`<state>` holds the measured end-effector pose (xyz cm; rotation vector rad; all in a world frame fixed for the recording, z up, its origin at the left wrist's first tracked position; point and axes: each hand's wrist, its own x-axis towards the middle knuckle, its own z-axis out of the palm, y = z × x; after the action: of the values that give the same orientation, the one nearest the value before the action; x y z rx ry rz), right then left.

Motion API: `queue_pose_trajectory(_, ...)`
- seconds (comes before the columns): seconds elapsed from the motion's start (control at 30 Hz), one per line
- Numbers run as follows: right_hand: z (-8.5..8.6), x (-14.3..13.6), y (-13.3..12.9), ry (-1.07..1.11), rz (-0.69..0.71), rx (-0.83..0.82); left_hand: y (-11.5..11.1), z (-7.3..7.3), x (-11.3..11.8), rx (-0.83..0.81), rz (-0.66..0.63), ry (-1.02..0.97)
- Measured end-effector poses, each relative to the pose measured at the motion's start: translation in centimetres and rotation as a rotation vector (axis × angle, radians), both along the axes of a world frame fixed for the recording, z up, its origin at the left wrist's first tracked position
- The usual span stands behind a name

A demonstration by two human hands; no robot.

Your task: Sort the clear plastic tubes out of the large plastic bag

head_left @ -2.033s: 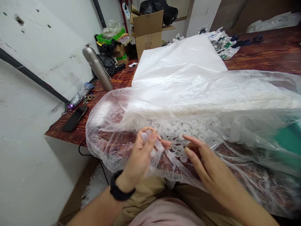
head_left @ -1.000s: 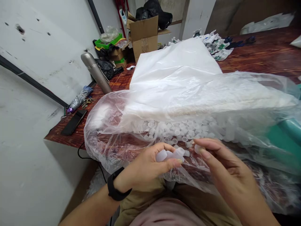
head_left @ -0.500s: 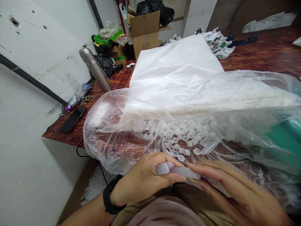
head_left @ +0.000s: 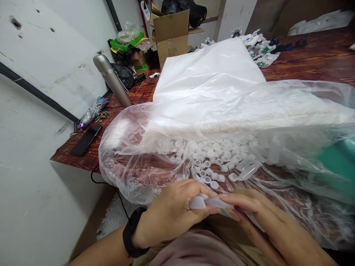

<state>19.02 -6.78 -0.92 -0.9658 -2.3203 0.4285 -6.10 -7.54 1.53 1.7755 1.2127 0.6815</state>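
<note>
On the near side of the pile of caps point(head_left: 212, 153), two hands are meeting over a few frosted tubes point(head_left: 197, 202). The left hand point(head_left: 173, 207) is curling its fingers nearly closed around the tubes, leaving rounded ends showing between thumb and forefinger. The right hand point(head_left: 267, 218) is holding its fingers almost straight and close together over one tube's far end, with the thumb lying beneath, so only a thin gap is showing; how hard it is pressing, I cannot tell. A black wristband point(head_left: 135, 232) is circling the left wrist, also on the near side of the pile.

A clear bag point(head_left: 130, 164) is spreading around the pile, and just to the pile's right a loose tube point(head_left: 247, 172) is lying on its side. Farther right of the pile, something green point(head_left: 340, 166) is showing, partly through the plastic.

Behind the pile, a white sheet point(head_left: 210, 68) is covering part of the table point(head_left: 318, 55). Well beyond the pile, an open box point(head_left: 172, 40) is standing, and printed packets point(head_left: 262, 50) are lying heaped. To the left of the pile, a phone point(head_left: 85, 140), keys point(head_left: 102, 116), an umbrella point(head_left: 93, 111) and a flask point(head_left: 112, 82) are resting near the wall point(head_left: 30, 147).
</note>
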Motion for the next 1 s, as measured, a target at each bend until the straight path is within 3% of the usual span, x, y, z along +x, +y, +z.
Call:
queue_pose_trajectory(0.2,-1.3,0.0,-1.0,-0.107,0.006,0.018,-0.1,-0.2,-0.2,-0.103,-0.016,-0.020)
queue_pose_trajectory(0.33,-1.0,-0.6,-1.1,-0.056,-0.055,0.068,0.0,-0.1,-0.2,-0.123,-0.037,-0.009)
queue_pose_trajectory(0.43,-0.5,-1.0,-0.7,-0.007,-0.026,0.064,0.1,0.2,-0.2,-0.127,-0.020,0.008)
queue_pose_trajectory(0.57,-0.4,-1.3,-0.4,-0.014,-0.060,0.089,0.3,0.3,-0.3,-0.104,-0.044,-0.001)
queue_pose_trajectory(0.63,-0.5,-1.5,-0.6,-0.019,0.006,0.106,0.2,-0.2,-0.3,-0.087,-0.052,0.018)
queue_pose_trajectory(0.7,-0.7,-1.6,-0.9,-0.025,0.051,0.062,-0.1,-0.8,-0.3,-0.017,-0.088,0.083)
queue_pose_trajectory(0.8,-1.0,-1.7,-1.1,-0.022,-0.021,-0.060,0.1,-1.5,-0.3,0.106,-0.181,0.162)
queue_pose_trajectory(0.9,-1.3,-0.9,-0.2,-0.031,-0.082,-0.105,2.0,-0.9,-0.9,0.144,-0.177,0.228)
queue_pose_trajectory(1.0,-2.1,0.6,1.8,-0.127,-0.135,0.018,5.7,0.4,-2.0,0.237,-0.033,0.546)
